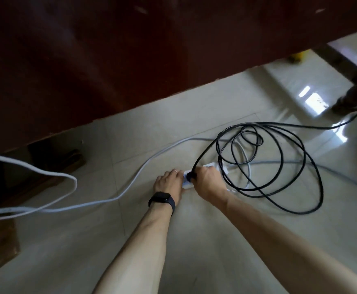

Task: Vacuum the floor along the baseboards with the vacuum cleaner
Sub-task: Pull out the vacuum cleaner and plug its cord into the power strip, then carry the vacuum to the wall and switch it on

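On floor (88,251) by table (109,60): black cord (279,123) coils over pwr strip (187,184).

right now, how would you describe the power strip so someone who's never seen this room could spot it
On the pale tiled floor below the dark wooden panel, a black cord lies in loose loops. Its plug end, gripped by the right hand, meets the power strip, which the left hand touches. Unlike that cord and the grey cable, it is a flat white block.

Dark red-brown wooden furniture (109,60), pale grey cable (75,183) looping at left, yellow object (294,58) (blurred) far back
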### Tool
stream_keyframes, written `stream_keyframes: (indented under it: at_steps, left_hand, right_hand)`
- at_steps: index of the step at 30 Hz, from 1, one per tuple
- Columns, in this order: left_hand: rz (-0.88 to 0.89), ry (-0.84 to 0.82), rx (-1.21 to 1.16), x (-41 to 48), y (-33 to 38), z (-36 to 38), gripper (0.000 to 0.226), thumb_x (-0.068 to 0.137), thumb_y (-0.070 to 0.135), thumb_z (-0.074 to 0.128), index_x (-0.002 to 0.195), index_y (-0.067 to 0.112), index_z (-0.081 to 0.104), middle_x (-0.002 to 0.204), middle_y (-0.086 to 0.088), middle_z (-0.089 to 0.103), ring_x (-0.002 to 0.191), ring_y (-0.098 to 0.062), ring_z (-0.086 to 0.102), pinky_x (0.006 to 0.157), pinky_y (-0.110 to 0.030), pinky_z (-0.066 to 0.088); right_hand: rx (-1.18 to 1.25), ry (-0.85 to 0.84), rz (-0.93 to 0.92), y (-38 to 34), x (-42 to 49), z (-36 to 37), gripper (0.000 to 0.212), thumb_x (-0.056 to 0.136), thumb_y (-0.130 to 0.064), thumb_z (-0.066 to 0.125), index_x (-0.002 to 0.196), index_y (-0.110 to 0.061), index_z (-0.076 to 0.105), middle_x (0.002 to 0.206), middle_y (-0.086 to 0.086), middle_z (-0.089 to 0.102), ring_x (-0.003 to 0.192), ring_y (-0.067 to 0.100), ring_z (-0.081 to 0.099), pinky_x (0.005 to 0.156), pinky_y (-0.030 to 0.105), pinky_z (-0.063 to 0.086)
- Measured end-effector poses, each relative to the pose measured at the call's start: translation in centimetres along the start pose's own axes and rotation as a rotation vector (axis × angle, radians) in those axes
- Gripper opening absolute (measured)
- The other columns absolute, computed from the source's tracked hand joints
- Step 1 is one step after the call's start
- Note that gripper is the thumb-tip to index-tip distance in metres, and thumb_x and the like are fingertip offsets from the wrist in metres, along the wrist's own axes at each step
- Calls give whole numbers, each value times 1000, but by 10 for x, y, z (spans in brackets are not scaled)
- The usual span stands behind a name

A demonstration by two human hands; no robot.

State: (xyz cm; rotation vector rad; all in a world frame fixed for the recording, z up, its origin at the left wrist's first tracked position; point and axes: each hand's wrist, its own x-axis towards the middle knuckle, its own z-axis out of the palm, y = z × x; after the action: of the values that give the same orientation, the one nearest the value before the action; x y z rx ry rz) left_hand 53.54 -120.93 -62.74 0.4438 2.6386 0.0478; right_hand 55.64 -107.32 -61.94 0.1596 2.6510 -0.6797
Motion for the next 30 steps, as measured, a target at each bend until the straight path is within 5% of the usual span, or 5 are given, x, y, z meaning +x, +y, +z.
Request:
stream_keyframes:
  at_steps: [4, 9, 14, 20, 30]
  left_hand:
    - [-57, -97, 184, -11, 20, -14, 37, 100, 20, 42, 136, 21, 47, 138, -4, 49, 129, -25, 45, 99, -38, 39]
    - [-2, -351, 198, -58, 71, -82, 33, 94, 31, 46, 120, 22, 64, 125, -4, 63, 116, -28, 60, 96, -34, 49]
    - [235, -243, 130, -125, 195, -227, 37, 91, 37, 46, 122, 27, 64, 124, -2, 64, 117, -29, 59, 98, -38, 48]
    - [528, -109, 17, -246, 375, -426, 46, 86, 40, 43, 129, 31, 58, 126, -3, 62, 119, -27, 56, 99, -37, 44]
    - [687, -63, -16, -393, 569, -631, 36, 94, 37, 49, 129, 35, 56, 130, 4, 57, 122, -19, 54, 101, -34, 43]
  right_hand:
    - [44, -307, 36, 3, -26, -28, 41, 96, -25, 67, 135, -12, 62, 124, 8, 65, 125, 29, 60, 103, 33, 44]
    - [-18, -444, 97, 29, -108, -115, 44, 102, -39, 56, 145, -27, 58, 144, 4, 60, 132, 24, 56, 106, 32, 47]
    - [23, -169, 242, 55, -254, -263, 49, 99, -38, 54, 148, -35, 51, 147, 3, 54, 135, 31, 52, 107, 37, 48]
    - [227, 127, 454, 59, -475, -473, 49, 102, -37, 58, 149, -28, 52, 158, -1, 45, 146, 23, 39, 117, 24, 23]
    - [493, 637, 620, 81, -714, -709, 27, 97, -29, 66, 123, -27, 73, 128, -9, 69, 122, 14, 61, 95, 20, 39]
